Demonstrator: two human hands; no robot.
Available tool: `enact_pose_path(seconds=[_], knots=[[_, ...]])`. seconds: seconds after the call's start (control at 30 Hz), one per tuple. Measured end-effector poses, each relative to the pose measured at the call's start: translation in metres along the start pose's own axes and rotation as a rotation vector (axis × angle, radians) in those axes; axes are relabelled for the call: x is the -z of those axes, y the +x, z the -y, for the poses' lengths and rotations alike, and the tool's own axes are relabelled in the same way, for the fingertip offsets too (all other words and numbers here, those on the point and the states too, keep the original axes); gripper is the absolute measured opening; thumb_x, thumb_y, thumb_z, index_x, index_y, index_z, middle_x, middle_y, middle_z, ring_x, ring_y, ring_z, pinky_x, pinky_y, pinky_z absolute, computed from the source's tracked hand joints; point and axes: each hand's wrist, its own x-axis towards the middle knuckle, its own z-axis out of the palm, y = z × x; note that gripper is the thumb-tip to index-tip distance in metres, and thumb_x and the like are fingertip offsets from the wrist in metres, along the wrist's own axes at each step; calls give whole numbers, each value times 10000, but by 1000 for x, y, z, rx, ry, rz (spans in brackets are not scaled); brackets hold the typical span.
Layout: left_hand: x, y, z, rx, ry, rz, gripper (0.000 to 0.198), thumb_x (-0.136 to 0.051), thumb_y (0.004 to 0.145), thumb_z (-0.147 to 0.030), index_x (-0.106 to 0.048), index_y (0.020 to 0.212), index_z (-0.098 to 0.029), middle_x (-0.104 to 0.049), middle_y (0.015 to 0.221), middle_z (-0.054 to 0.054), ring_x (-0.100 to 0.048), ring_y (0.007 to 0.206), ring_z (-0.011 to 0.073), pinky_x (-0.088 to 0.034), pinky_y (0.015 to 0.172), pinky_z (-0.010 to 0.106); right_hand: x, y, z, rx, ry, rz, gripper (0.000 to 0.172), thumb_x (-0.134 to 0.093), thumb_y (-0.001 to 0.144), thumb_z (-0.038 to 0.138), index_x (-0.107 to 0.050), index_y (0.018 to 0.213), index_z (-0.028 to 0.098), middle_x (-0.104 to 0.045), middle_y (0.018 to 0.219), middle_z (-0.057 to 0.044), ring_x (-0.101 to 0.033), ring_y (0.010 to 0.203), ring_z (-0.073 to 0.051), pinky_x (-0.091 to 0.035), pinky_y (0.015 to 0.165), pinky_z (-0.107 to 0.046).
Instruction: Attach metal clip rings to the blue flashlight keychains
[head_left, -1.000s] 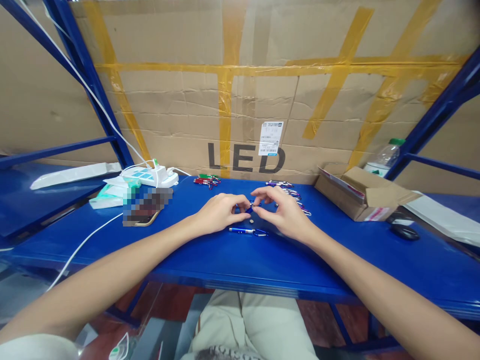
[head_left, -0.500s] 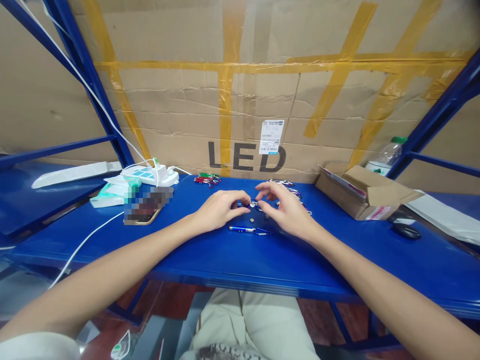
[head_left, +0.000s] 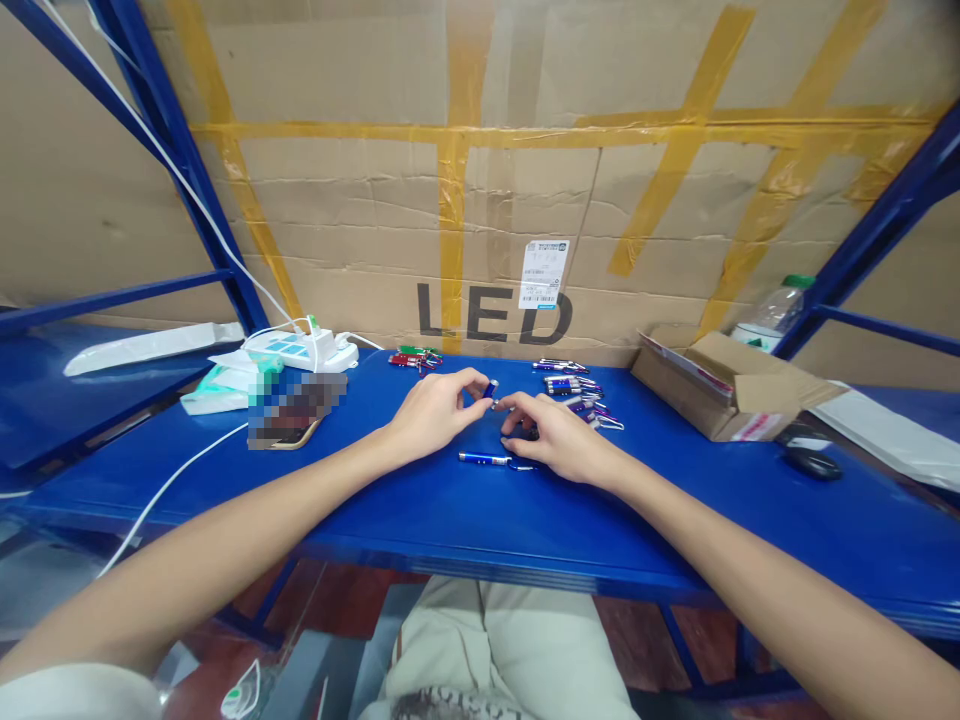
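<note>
My left hand (head_left: 439,412) is closed in a pinch on a small blue metal tube (head_left: 490,388), which looks like a mini flashlight body and is held tilted above the table. A small silvery piece shows at its lower end. My right hand (head_left: 559,437) is just to the right, its index fingertip at that end and its thumb held apart below. Small dark bits under the right hand are mostly hidden. A blue mini flashlight (head_left: 482,458) with a carabiner clip lies in front of both hands, its clip end partly behind the right thumb.
Several blue and purple flashlights (head_left: 566,385) lie in rows behind my right hand. Red and green ones (head_left: 415,358) lie at the back. A phone (head_left: 292,420) and a power strip (head_left: 300,350) are left; an open carton (head_left: 739,385) and a black mouse (head_left: 812,462) are right.
My right hand has lowered, bringing its index finger to the left hand's tube. The tube now points up and shows clearly. Small silvery discs seen between the hands are no longer visible on the table.
</note>
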Motion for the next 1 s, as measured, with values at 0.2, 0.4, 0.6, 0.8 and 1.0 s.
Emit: enact_pose_path(seconds=[0.2,0.4,0.6,0.8,1.0], knots=[[-1,0,0,74,71,-9,188,-744,943,-359,-730,1081,-231,-825,916,-6,-707,708,182,-459,670,295,-3,1,1,22,-5,-2,386,-671,932,161,-631,1303,259,-818,1032,-19,-671,972,-243,-499,889,-379],[0,0,0,52,64,91,192,-727,961,-359,-735,1110,-238,-828,964,-10,-710,736,177,-455,678,287,1,2,-1,-19,80,-135,334,-664,932,217,-623,1261,254,-801,982,-18,-693,954,-248,-514,923,-412],[2,-2,-3,-31,24,200,188,-701,997,-347,-762,1149,-254,-828,1053,-1,-721,815,180,-471,735,280,5,2,1,40,223,-359,303,-677,976,313,-628,1271,264,-792,1056,-48,-706,986,-248,-534,903,-412],[2,-3,-4,-108,9,201,224,-658,1040,-322,-756,1230,-259,-824,1128,14,-732,903,197,-495,815,286,2,0,0,94,166,-365,284,-671,1016,306,-629,1296,278,-785,1126,-55,-695,1047,-256,-544,926,-416],[1,-3,-7,-139,4,186,225,-661,1047,-318,-757,1238,-249,-820,1150,15,-739,915,192,-481,797,275,1,1,-3,117,169,-391,285,-700,1011,302,-642,1289,279,-787,1126,-54,-697,1035,-258,-550,899,-416]])
